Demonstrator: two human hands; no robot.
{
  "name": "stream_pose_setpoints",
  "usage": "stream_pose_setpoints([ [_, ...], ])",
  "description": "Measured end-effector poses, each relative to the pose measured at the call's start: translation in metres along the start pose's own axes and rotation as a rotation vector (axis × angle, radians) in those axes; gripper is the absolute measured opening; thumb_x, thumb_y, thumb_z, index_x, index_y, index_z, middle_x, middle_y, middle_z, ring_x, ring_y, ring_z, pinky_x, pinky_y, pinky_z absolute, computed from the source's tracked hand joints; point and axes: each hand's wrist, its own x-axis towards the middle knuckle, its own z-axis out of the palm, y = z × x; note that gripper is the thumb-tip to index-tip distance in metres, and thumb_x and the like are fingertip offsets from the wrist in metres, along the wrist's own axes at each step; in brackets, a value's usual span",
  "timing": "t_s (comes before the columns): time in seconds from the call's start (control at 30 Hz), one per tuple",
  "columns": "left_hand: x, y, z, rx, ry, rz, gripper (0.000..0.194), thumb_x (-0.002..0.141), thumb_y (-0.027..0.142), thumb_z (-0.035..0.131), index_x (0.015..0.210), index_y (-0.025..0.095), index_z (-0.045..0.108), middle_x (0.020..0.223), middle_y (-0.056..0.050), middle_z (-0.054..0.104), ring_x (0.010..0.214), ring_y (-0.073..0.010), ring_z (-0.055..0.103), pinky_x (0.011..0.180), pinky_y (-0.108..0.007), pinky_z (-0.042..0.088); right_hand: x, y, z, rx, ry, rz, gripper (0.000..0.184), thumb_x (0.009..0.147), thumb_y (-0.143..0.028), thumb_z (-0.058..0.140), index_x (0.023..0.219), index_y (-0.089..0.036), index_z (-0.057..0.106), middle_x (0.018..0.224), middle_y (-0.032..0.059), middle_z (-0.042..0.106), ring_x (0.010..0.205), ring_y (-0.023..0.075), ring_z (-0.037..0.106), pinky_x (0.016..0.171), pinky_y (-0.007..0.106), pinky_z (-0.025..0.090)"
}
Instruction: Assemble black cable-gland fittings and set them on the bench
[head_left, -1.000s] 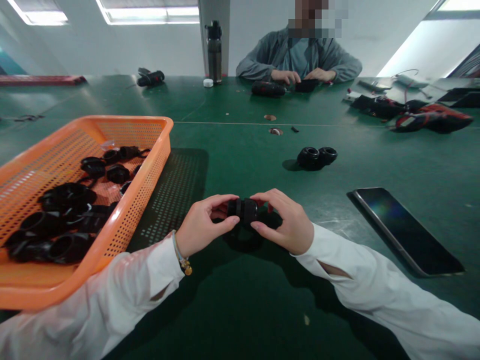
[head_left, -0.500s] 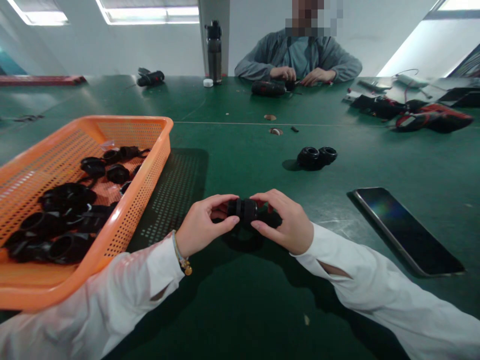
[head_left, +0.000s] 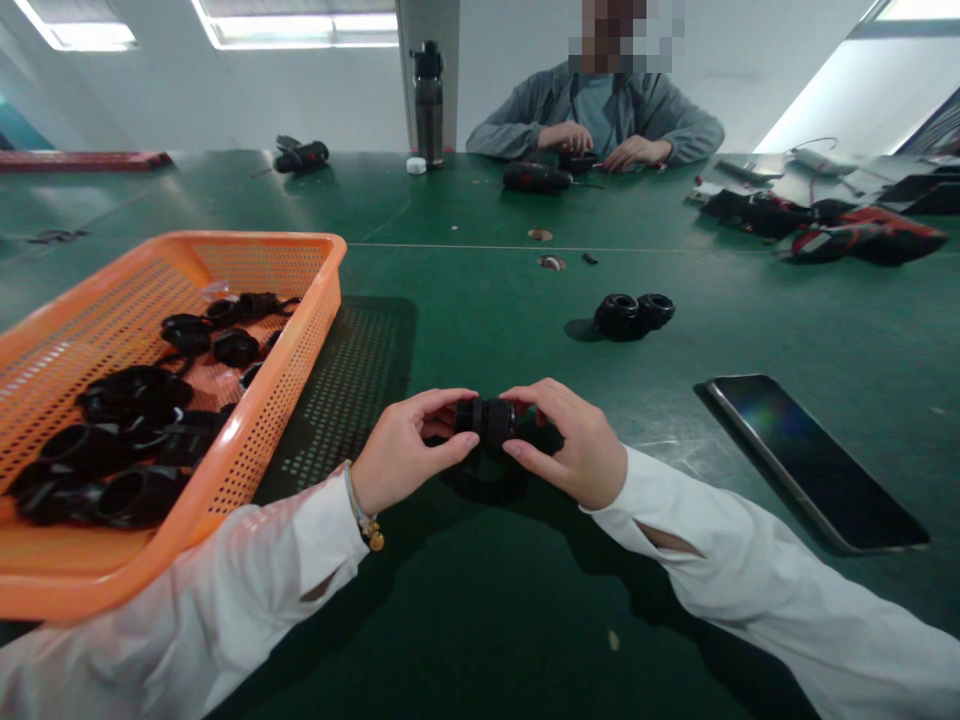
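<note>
Between my two hands is a black ribbed cable gland (head_left: 491,421), lying sideways just above the green table. My left hand (head_left: 415,440) pinches its left end between thumb and fingers. At the other end, the thumb and fingertips of my right hand (head_left: 571,440) grip the wider ribbed nut. Farther off to the right, two similar black round fittings (head_left: 634,314) stand side by side on the table. An orange perforated basket (head_left: 281,420) to my left holds several black fittings (head_left: 135,395), some ring-shaped.
A smartphone (head_left: 814,460) lies right of my right hand. Across the table (head_left: 465,320) a person (head_left: 600,115) handles a dark part beside a black screwdriver-like tool (head_left: 536,177). A dark bottle (head_left: 429,105) stands at the back; red-and-black bundles (head_left: 862,232) lie at the far right.
My hands and the cable gland stay practically in place. Across the table, the other person's hands have shifted around the dark part.
</note>
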Motion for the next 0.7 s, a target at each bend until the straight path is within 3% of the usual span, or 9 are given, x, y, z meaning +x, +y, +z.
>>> stream_pose_setpoints([
  [0.7,0.0006,-0.0009,0.0000,0.000,-0.004,0.006,0.045,0.065,0.026,0.065,0.106,0.009,0.062,0.094,-0.009,0.068,0.083,-0.0192,0.065,0.076,-0.032,0.055,0.0000,-0.0004,0.0001,-0.006,-0.001,0.011,0.022,0.084,-0.033,0.050,0.096,-0.015,0.056,0.079,0.0083,0.065,0.070,0.0194,0.058,0.058,0.031,0.049],
])
